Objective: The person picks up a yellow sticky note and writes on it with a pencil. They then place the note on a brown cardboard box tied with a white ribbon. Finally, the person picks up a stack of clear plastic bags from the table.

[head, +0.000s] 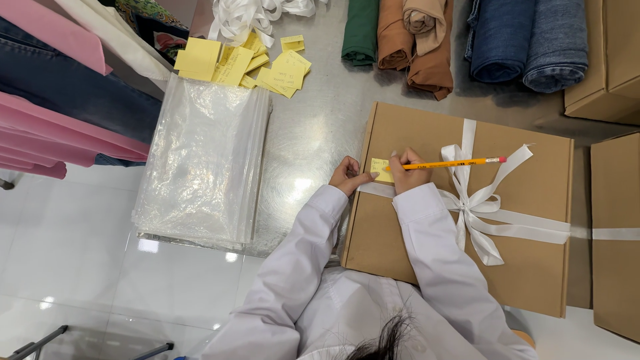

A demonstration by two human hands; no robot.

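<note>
A brown cardboard box (413,220) tied with a white ribbon and bow (477,207) lies on the metal table. A small yellow sticky note (380,170) sits near the box's left edge. My right hand (408,172) grips an orange pencil (453,163), with its tip on the note and its pink eraser pointing right. My left hand (347,176) rests at the box's left edge, with its fingers holding the note down. Both arms wear white sleeves.
A stack of clear plastic bags (203,160) lies to the left, with several yellow notes (240,63) behind it. Folded green, brown and blue fabrics (427,40) line the back. More cardboard boxes (613,233) stand at the right. Pink and denim garments (60,127) lie far left.
</note>
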